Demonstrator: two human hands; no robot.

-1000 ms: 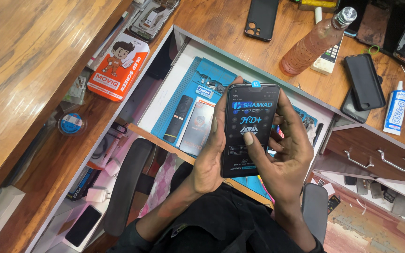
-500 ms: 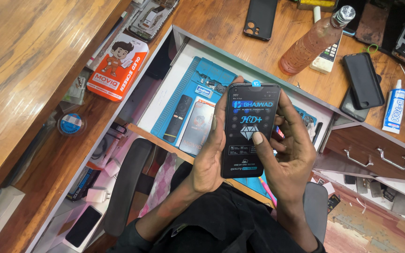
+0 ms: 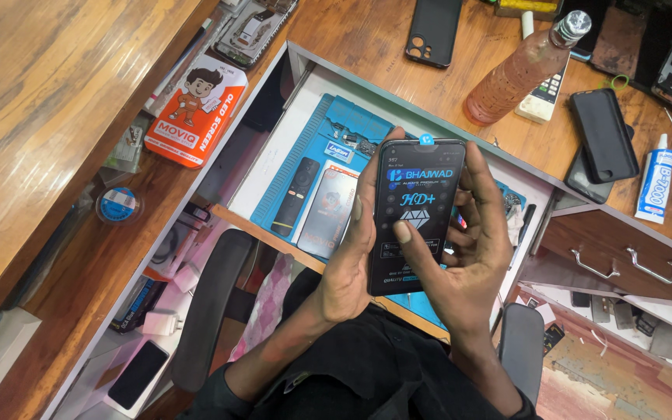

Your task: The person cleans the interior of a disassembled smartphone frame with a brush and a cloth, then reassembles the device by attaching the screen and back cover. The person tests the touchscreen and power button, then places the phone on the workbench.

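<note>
Centre frame, the left hand (image 3: 349,268) grips the black phone (image 3: 414,214) by its edge. The right hand (image 3: 468,257) cradles the other side, thumb pressed on the screen.

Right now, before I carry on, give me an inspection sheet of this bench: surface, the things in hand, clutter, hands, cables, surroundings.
Surface: wooden desk with an open drawer holding a blue work mat.
Things in hand: black phone, upright, printed film on its screen.
Clutter: remote and a flat pack on the mat; orange box; plastic bottle; glue tube; dark phones and cases on the desk.
Hands: left hand grips the phone's left edge; right hand holds the right edge, thumb on the screen.
Cables: white chargers on the lower shelf; cords unclear.
Surroundings: chair armrests, metal-handled drawers at right.
</note>
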